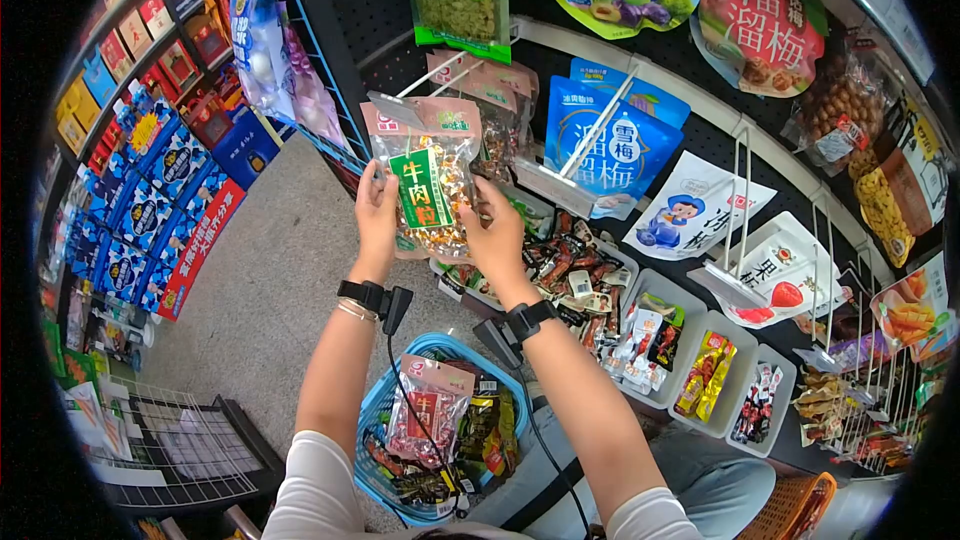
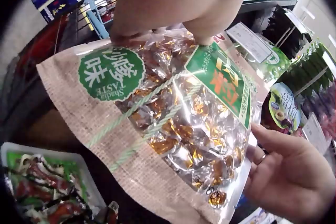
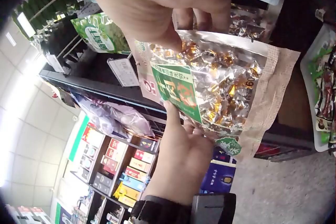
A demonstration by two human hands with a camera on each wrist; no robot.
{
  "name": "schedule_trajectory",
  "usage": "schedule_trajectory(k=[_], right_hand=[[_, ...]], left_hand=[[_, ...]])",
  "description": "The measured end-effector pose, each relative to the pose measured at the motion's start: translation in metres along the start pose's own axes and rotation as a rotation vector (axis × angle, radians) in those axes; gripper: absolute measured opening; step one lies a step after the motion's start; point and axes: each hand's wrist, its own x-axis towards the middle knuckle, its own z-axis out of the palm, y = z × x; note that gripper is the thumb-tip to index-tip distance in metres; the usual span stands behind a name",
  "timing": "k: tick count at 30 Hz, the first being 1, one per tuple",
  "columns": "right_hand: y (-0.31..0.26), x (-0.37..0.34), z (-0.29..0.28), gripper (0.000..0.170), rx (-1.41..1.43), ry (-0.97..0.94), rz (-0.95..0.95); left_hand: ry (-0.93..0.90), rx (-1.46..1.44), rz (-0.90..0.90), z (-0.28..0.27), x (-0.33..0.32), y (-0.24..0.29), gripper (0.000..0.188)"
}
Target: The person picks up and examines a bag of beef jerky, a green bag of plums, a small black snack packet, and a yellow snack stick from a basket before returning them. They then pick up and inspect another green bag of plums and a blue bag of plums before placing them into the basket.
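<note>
A clear-fronted bag with pink-brown edges and a green label point(image 1: 420, 185) is held up in front of the hanging rack, full of small gold and silver wrapped pieces. My left hand point(image 1: 376, 215) grips its left edge, thumb on the front. At its right edge my right hand point(image 1: 497, 240) pinches it, thumb in front and fingers behind. In the left wrist view the bag point(image 2: 184, 124) fills the middle, the right hand point(image 2: 294, 174) at its edge. The right wrist view shows the bag point(image 3: 215, 85) between the right hand point(image 3: 163, 3) and left hand point(image 3: 181, 155).
Below the hands a blue basket point(image 1: 372, 430) holds a pink bag point(image 1: 430, 420) and other packets. Grey bins point(image 1: 655, 395) of small packets line the right. Bags hang on hooks above, among them a blue one point(image 1: 610, 145). A wire rack point(image 1: 180, 440) stands at lower left.
</note>
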Motion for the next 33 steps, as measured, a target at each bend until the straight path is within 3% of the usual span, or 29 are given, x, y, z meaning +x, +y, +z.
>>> schedule_trajectory(k=[4,14,21,25,29,30,33], right_hand=[[0.004,0.001,0.002,0.045,-0.059,0.009,0.001],[0.010,0.014,-0.004,0.077,-0.106,-0.127,-0.006],[0.006,0.020,-0.012,0.087,-0.216,-0.219,0.124],[0.008,0.027,-0.013,0.090,-0.176,-0.257,0.159],[0.019,0.031,-0.011,0.092,-0.187,-0.222,0.011],[0.020,0.031,-0.012,0.092,-0.203,-0.217,0.010],[0.019,0.025,-0.020,0.091,-0.231,-0.214,0.069]], left_hand=[[-0.001,0.010,-0.040,0.003,0.003,0.007,0.056],[0.003,0.100,0.106,0.019,0.038,-0.025,0.054],[0.111,0.444,0.274,0.039,0.045,-0.039,0.054],[0.050,0.580,0.332,0.051,0.063,-0.031,0.059],[-0.054,0.610,0.244,0.063,0.074,-0.024,0.077],[-0.037,0.691,0.255,0.065,0.077,-0.025,0.085],[-0.075,0.663,0.226,0.064,0.070,-0.025,0.087]])
